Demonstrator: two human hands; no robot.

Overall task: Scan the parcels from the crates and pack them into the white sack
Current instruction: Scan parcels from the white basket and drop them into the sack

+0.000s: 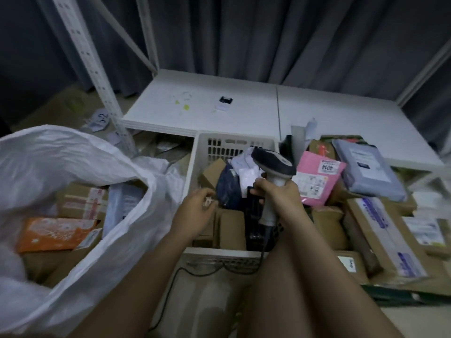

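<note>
My right hand (275, 191) grips the handle of a grey-and-white barcode scanner (273, 164), held upright over the white crate (229, 142). The crate holds brown boxes (230, 228), a dark blue bag parcel (228, 189) and white mailers. My left hand (195, 211) hovers at the crate's left edge, fingers loosely curled, nothing held. The white sack (73, 162) gapes open at the left; inside lie an orange mailer (56, 232) and brown boxes. To the right, a pink parcel (319, 179) and a grey mailer (366, 167) top a pile of cardboard boxes.
A low white shelf board (244, 106) runs behind the crate, with a small black-and-white item (224, 103) on it. A white perforated upright (95, 69) stands beside the sack. The scanner's black cable (175, 289) trails over the crate's near rim to the floor. Dark curtains hang behind.
</note>
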